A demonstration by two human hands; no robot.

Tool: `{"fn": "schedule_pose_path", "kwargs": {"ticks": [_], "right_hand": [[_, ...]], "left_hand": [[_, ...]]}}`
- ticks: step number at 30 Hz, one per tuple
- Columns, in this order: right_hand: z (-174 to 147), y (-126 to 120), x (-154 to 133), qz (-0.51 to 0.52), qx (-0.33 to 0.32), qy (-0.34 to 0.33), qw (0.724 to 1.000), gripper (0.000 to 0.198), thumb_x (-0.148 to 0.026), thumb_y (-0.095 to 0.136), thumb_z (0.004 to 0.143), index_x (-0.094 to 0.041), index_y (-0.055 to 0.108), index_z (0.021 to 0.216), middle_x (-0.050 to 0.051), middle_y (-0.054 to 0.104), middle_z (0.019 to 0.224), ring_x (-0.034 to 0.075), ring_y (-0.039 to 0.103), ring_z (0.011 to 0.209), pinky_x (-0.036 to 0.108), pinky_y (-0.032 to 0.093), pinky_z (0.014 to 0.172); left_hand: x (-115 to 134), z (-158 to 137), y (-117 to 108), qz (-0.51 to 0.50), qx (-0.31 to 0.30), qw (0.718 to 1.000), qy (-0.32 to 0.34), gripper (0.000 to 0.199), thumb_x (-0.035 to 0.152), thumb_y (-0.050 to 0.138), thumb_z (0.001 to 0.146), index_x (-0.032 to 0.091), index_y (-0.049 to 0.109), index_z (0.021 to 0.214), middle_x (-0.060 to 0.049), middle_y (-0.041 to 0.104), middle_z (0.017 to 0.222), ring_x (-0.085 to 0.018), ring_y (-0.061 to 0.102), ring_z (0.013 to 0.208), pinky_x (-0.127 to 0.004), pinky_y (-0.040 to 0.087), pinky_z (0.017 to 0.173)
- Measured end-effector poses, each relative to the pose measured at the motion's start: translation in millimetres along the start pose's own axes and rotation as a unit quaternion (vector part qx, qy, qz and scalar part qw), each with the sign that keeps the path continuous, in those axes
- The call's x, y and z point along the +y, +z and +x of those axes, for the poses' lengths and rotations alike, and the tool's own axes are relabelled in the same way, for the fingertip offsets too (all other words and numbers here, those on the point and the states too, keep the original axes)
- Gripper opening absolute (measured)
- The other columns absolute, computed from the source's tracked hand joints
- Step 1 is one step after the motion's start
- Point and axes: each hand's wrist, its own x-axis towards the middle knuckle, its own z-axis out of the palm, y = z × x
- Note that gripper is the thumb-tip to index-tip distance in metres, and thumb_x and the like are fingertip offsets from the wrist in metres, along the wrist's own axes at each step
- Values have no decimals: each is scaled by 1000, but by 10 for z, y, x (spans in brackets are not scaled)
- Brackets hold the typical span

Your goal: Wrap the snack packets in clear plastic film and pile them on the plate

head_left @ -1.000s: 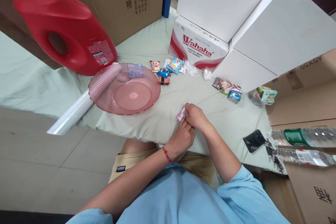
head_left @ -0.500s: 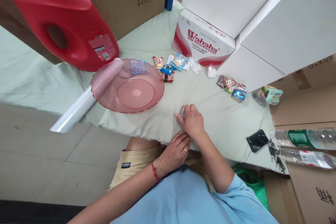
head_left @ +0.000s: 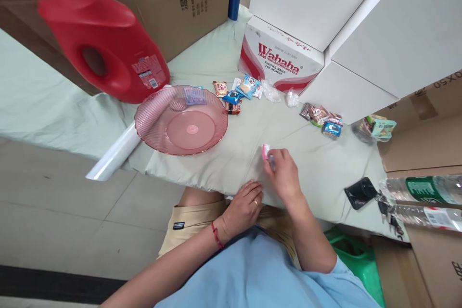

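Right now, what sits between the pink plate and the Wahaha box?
In the head view, several snack packets lie between the pink plate and the Wahaha box.

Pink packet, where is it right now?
In the head view, the packet is just right of centre, in the right hand, beyond the left hand.

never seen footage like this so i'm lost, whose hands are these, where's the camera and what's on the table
There is no machine here: these are one person's bare hands, seen from a camera worn on that person's head, looking forward and down. The right hand holds a small pink-and-white packet. The left hand rests at the edge of the cloth-covered table. On the table are a pink plate, wrapped snacks, a red jug and a Wahaha box.
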Motion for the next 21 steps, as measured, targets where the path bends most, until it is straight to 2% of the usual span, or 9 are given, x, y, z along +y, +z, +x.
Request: {"fn": "schedule_pose_path", "kwargs": {"ticks": [2, 5, 7, 9, 11, 12, 14, 16, 21], "right_hand": [[-41, -170, 186, 134, 30, 30, 990, 19, -35, 61, 98, -22, 69, 108, 10, 70, 105, 23, 65, 95, 37, 54, 87], [-114, -318, 458, 336, 43, 112, 934, 30, -50, 69, 92, -23, 68, 105, 6, 72, 97, 21, 67, 87, 33, 56, 79], [-182, -320, 574, 429, 32, 160, 888, 37, -55, 76, 85, -24, 66, 104, 4, 71, 92, 18, 65, 78, 31, 55, 72], [-258, -257, 622, 490, 14, 187, 851, 41, -56, 81, 80, -25, 65, 102, 2, 70, 91, 17, 63, 73, 30, 56, 69], [-327, -161, 621, 531, -3, 200, 823, 42, -56, 85, 77, -26, 66, 99, 2, 70, 90, 16, 63, 73, 29, 56, 69], [-354, -110, 612, 546, -11, 203, 813, 42, -55, 87, 76, -25, 66, 97, 1, 69, 89, 16, 63, 73, 29, 56, 69], [-393, -22, 591, 570, -19, 205, 796, 42, -55, 88, 76, -25, 67, 96, 1, 69, 88, 15, 62, 73, 28, 56, 69], [-416, 35, 579, 584, -21, 201, 786, 41, -58, 85, 80, -25, 69, 97, 1, 70, 89, 15, 62, 74, 27, 56, 70], [-423, 32, 658, 547, -73, 138, 823, 40, -49, 89, 81, -25, 73, 108, 4, 77, 106, 18, 69, 96, 31, 57, 89]], "left_hand": [[37, 37, -63, -56, 28, 997, -51, 33, 8, 50, 97, 19, 70, 120, -14, 76, 122, -27, 69, 126, -54, 60, 111], [96, 159, -171, -174, 75, 962, -198, 23, 20, 50, 104, 22, 70, 116, -13, 75, 125, -26, 70, 125, -50, 62, 107], [122, 284, -233, -288, 91, 894, -332, 24, 38, 54, 106, 23, 66, 120, -13, 72, 130, -26, 70, 122, -48, 65, 98], [134, 423, -274, -419, 99, 791, -433, 41, 56, 57, 102, 23, 59, 128, -15, 67, 138, -28, 70, 120, -45, 67, 88], [136, 549, -291, -518, 93, 704, -478, 56, 64, 66, 95, 23, 54, 132, -15, 66, 140, -28, 72, 117, -43, 65, 84], [134, 599, -291, -542, 86, 681, -485, 60, 64, 72, 91, 23, 55, 131, -14, 68, 137, -26, 72, 113, -40, 64, 84], [130, 670, -275, -547, 78, 675, -489, 59, 56, 85, 80, 20, 60, 120, -11, 74, 124, -22, 72, 103, -35, 60, 86], [126, 708, -245, -519, 88, 696, -488, 52, 47, 91, 74, 18, 64, 108, -7, 76, 110, -19, 70, 97, -31, 56, 86], [93, 753, -197, -442, 61, 744, -497, 43, 44, 85, 75, 19, 65, 104, -5, 76, 102, -20, 70, 94, -34, 55, 88]]}}
